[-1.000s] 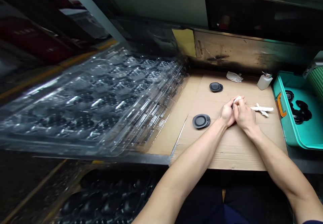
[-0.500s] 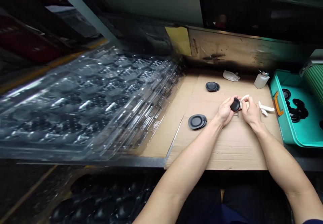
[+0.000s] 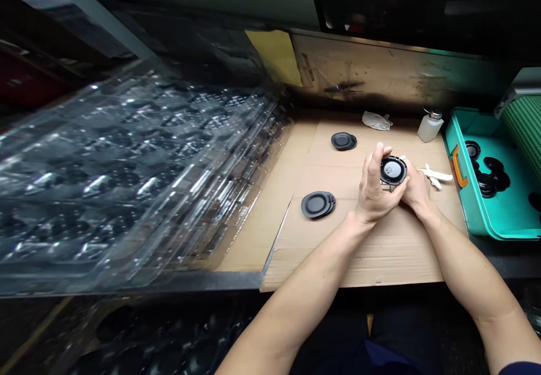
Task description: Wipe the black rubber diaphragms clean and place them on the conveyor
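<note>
My left hand [image 3: 374, 189] grips a round black disc [image 3: 393, 170] by its edge between thumb and fingers. The disc is tilted up, with a pale grey centre bearing a small dark mark facing me. Close behind it, my right hand [image 3: 416, 186] is curled, its fingers mostly hidden by the left hand and the disc. On the cardboard [image 3: 329, 245], overlapping black oval discs lie in a near group [image 3: 316, 204] and a far group [image 3: 343, 141], both left of my hands. A white cross-shaped piece [image 3: 437, 177] rests just right of my right hand.
Stacked clear plastic trays [image 3: 139, 177] fill the left side. A teal bin [image 3: 477, 229] with an orange handle holds several black round parts [image 3: 490, 180] at right. A white pump bottle [image 3: 430, 126] and crumpled white wad [image 3: 377, 120] sit at the back.
The disc has been turned from its plain black face to its grey-centred face. My right hand has moved in behind the left; the white piece in its fingers is now out of sight.
</note>
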Demonstrator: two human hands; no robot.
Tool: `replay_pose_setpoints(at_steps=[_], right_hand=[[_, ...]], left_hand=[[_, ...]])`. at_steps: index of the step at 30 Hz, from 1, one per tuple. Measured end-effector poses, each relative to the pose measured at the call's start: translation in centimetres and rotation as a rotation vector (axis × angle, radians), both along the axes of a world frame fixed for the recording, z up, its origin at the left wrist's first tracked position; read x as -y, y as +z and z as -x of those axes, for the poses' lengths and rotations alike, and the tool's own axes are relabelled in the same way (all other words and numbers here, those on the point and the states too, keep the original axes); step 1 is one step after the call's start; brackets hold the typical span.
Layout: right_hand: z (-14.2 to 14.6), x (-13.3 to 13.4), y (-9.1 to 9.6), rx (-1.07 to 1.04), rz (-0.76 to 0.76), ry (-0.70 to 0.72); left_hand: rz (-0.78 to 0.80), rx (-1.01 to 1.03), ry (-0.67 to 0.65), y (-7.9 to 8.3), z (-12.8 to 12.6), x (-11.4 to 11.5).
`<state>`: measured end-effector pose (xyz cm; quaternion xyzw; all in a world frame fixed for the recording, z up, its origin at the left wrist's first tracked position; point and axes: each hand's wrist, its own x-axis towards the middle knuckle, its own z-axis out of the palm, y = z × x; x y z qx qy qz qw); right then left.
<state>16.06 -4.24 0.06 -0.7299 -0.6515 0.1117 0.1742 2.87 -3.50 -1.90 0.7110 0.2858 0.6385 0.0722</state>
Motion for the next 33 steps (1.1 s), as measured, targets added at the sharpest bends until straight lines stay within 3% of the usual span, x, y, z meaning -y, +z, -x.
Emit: replay_pose_setpoints(at_steps=[8, 11, 13, 17, 21, 26, 29, 33], right_hand=[[-0.1, 0.0, -0.1, 0.021, -0.009, 0.008], [-0.1, -0.1, -0.4, 0.022, -0.017, 0.005], [0.0, -0.2, -0.5, 0.02, -0.033, -0.017], [0.1, -0.3, -0.7, -0.002, -0.058, -0.024], [0.1, -0.3, -0.9, -0.02, -0.055, 0.001], [0.1, -0.2, -1.3, -0.012, -0.038, 0.022], [0.0, -0.3, -1.6, -0.012, -0.048, 0.021], [-0.1, -0.3, -1.6, -0.007, -0.058, 0.043]], left_hand=[[-0.043, 0.02, -0.023, -0.6, 0.1, -0.2], [0.087, 0.05, -0.077, -0.6, 0.0, 0.1], [0.28, 0.126, -0.126, -0.3, 0.4, -0.3], [0.674, 0.258, -0.073, 1.2, 3.5, -4.1], [0.938, 0.04, 0.003, 3.1, 8.9, -9.6], [1.061, -0.078, 0.011, 4.0, 13.0, -14.1], [1.118, -0.121, 0.014, 3.4, 13.2, -15.7], [1.082, -0.279, 0.117, 2.5, 12.4, -16.8]])
